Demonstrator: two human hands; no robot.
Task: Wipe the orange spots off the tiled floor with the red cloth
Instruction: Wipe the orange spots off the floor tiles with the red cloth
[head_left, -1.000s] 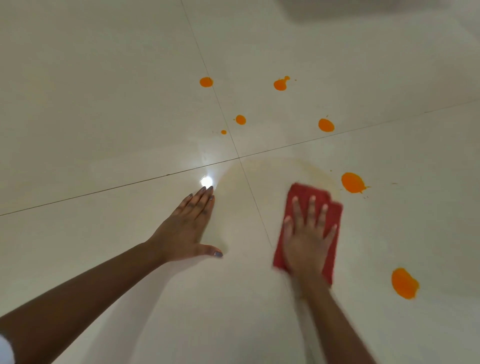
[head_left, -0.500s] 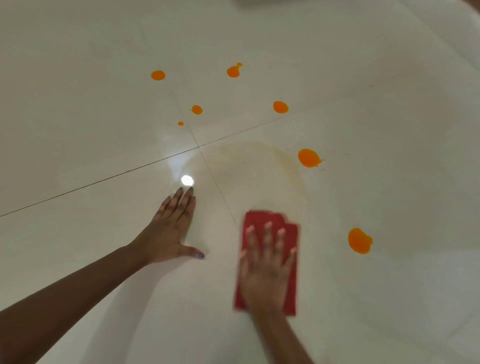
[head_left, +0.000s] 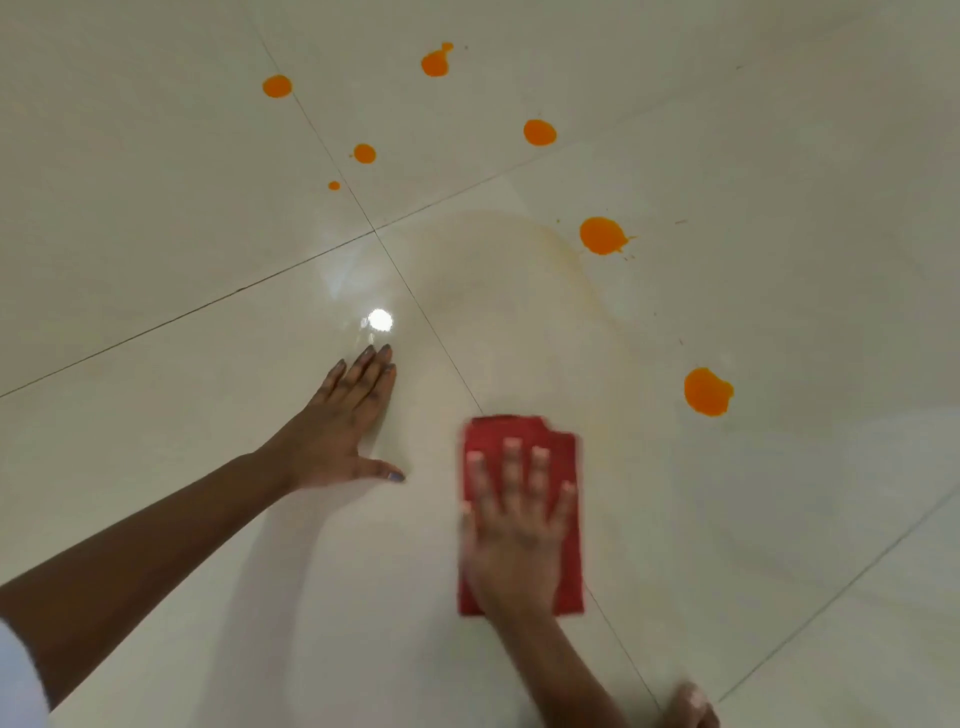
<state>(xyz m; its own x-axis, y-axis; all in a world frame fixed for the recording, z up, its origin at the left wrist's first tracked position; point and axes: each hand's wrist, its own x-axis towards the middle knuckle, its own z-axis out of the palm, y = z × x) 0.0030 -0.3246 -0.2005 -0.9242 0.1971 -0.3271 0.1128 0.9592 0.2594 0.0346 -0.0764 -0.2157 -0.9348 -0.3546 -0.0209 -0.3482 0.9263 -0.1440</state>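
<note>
Lying flat under spread fingers (head_left: 511, 457): red cloth (head_left: 519, 431)

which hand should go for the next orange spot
Right. The right hand lies flat on the red cloth, and the nearest spot is on its side, up and to the right. The left hand is bare, palm braced on the floor, away from that spot.

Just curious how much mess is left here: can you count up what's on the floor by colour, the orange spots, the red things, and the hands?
Orange spots: 7, from the small dot to the big splash and the spot nearest the cloth
Red cloth: 1
Hands: 2, left hand flat on the tiled floor, right hand flat on the cloth
Total: 10
</note>
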